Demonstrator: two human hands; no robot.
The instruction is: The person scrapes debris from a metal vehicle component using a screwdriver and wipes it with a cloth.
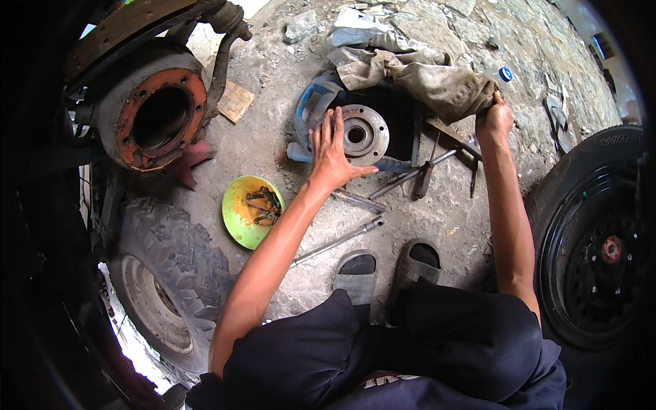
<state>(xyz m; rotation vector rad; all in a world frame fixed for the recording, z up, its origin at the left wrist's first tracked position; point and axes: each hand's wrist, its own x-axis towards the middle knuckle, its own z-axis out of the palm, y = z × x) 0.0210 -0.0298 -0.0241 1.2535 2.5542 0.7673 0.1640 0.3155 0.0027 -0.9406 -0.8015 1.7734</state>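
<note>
My left hand [331, 154] rests with fingers stretched and thumb apart on the near left edge of a round grey metal hub flange [374, 128], which has a dark centre bore and bolt holes. Beneath the flange is a blue plastic stool or crate [311, 96], partly covered. At the right, my right hand [495, 123] is closed on the end of a stained brown cloth [437, 83], bunched across the far side of the blue plastic. Close to that hand lie a screwdriver [424, 179] and metal bars [454, 139].
A green bowl [236, 225] holds dark bolts. An axle housing with an orange flange [193, 106] stands far left, above a knobby tyre [184, 239]. Another wheel [567, 205] is at right. A long metal rod [335, 242] lies before my sandals [355, 277]. A loose sandal [559, 123] lies far right.
</note>
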